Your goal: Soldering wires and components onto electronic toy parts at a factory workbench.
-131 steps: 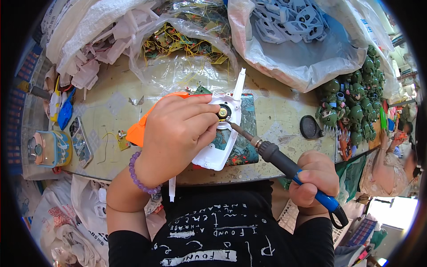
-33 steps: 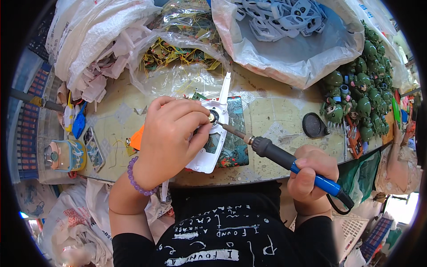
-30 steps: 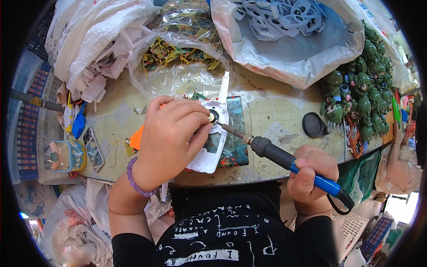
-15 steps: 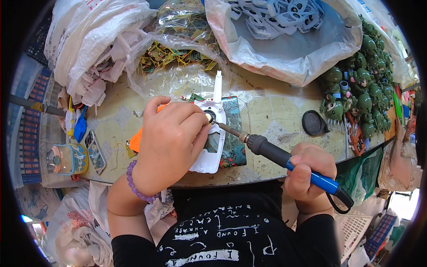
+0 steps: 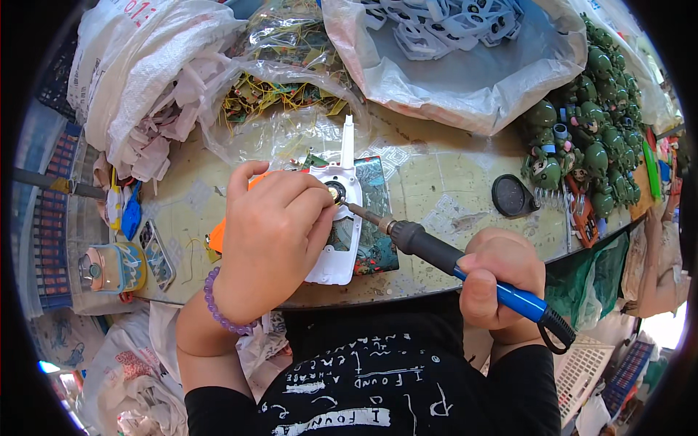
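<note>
My right hand (image 5: 502, 280) is closed round the blue and black handle of a soldering iron (image 5: 422, 243). The iron's tip reaches the edge of a small round black speaker-like part (image 5: 337, 192) set in a white plastic housing half (image 5: 352, 236). Over the housing's left side lies my left hand (image 5: 280, 214), its thumb and forefinger pinched beside that round part. What the pinch holds is hidden. Under the housing is a dark patterned board or box (image 5: 378, 254). An orange piece (image 5: 217, 236) shows from beneath my left hand.
Behind are a clear bag of wired circuit boards (image 5: 291, 98) and a white sack of pale plastic frames (image 5: 465, 94). Green figure-like parts (image 5: 596, 156) are heaped at right, near a round black dish (image 5: 511, 196). At left lie a phone (image 5: 156, 254) and a cup (image 5: 116, 267).
The view has shifted slightly. Both hands, the iron and the housing keep nearly the same arrangement, with the iron's tip still at the round part. At the far right, another person's arm shows more.
</note>
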